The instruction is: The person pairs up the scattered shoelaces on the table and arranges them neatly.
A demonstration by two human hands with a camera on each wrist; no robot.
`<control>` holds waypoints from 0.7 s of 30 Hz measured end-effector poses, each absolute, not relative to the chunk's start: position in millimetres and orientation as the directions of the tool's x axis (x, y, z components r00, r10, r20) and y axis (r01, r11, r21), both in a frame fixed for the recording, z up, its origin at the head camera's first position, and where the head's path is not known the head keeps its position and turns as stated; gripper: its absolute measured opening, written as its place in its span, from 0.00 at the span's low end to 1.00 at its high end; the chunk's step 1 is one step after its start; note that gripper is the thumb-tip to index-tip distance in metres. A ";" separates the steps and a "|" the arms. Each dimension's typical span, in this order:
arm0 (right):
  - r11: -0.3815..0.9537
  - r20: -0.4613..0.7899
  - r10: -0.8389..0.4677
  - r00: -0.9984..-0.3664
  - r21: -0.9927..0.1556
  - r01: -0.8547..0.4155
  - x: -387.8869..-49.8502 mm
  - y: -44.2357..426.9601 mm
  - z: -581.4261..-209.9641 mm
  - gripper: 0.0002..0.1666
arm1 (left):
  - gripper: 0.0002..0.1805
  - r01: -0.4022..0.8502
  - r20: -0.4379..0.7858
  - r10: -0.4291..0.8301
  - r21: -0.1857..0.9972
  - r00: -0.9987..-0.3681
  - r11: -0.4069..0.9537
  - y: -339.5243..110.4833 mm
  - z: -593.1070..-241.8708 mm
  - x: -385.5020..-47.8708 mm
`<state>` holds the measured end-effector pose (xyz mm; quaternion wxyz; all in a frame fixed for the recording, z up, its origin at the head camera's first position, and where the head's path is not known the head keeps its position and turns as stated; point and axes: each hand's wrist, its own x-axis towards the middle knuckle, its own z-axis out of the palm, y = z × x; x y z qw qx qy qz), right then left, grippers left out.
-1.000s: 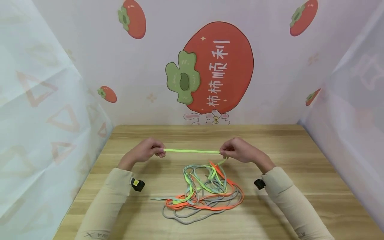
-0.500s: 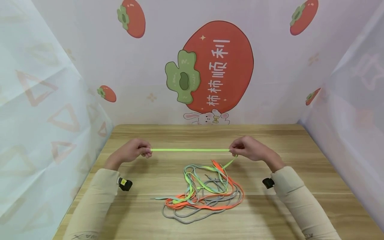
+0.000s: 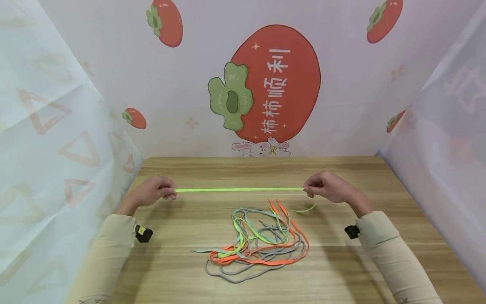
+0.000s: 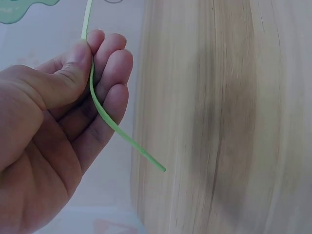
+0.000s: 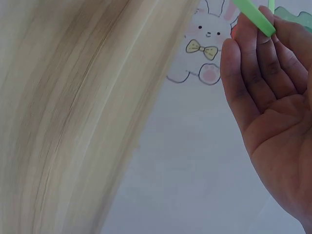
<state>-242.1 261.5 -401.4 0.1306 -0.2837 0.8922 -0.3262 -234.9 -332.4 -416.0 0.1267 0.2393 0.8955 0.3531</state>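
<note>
A neon yellow-green shoelace (image 3: 239,189) stretches taut and level between both hands, above the far part of the table. At its left end, my left hand (image 3: 156,191) pinches it between thumb and fingers; in the left wrist view a short green tail (image 4: 117,129) hangs past the fingers. On the other side my right hand (image 3: 328,187) pinches the lace with thumb and fingertips, and a loose curved end (image 3: 306,210) dangles below. Nearer the body lies a tangled heap of shoelaces: orange (image 3: 301,236), grey (image 3: 228,278), pale blue-green (image 3: 210,251) and yellow-green (image 3: 240,236).
The wooden table (image 3: 182,274) ends at a back wall (image 3: 182,84) printed with persimmons and a rabbit. White patterned sheets (image 3: 49,169) stand along the left and right sides. Each wrist carries a small black camera (image 3: 144,234).
My hands have moved apart, left hand leftward and right hand rightward, lengthening the taut span. The right tail of the lace has come off the heap, which otherwise stays in place.
</note>
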 end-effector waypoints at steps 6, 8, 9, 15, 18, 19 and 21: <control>0.642 -0.058 -0.577 -0.815 -0.648 -0.409 -240.3 278.6 -403.2 0.10 | 0.11 0.342 -0.064 0.519 0.683 -0.852 0.646 -343.9 -411.8 -233.1; 0.649 -0.067 -0.575 -0.815 -0.644 -0.405 -239.5 283.2 -403.2 0.10 | 0.11 0.337 -0.076 0.517 0.676 -0.853 0.656 -347.1 -410.7 -233.8; 0.652 -0.072 -0.575 -0.815 -0.643 -0.402 -239.0 285.5 -403.3 0.11 | 0.11 0.331 -0.083 0.513 0.674 -0.855 0.661 -348.7 -410.4 -234.3; 0.665 -0.101 -0.564 -0.820 -0.643 -0.378 -236.6 301.5 -406.2 0.12 | 0.10 0.324 -0.098 0.525 0.688 -0.845 0.649 -355.7 -410.9 -237.2; 0.657 -0.097 -0.559 -0.823 -0.657 -0.369 -235.3 310.2 -408.2 0.11 | 0.10 0.318 -0.106 0.533 0.699 -0.839 0.640 -359.0 -412.7 -238.9; 0.656 -0.092 -0.556 -0.826 -0.659 -0.369 -234.9 313.3 -409.1 0.11 | 0.10 0.309 -0.115 0.529 0.702 -0.841 0.642 -360.0 -413.1 -239.3; 0.652 -0.088 -0.551 -0.830 -0.667 -0.362 -234.4 319.6 -410.3 0.11 | 0.10 0.298 -0.128 0.527 0.702 -0.840 0.647 -361.8 -413.6 -239.6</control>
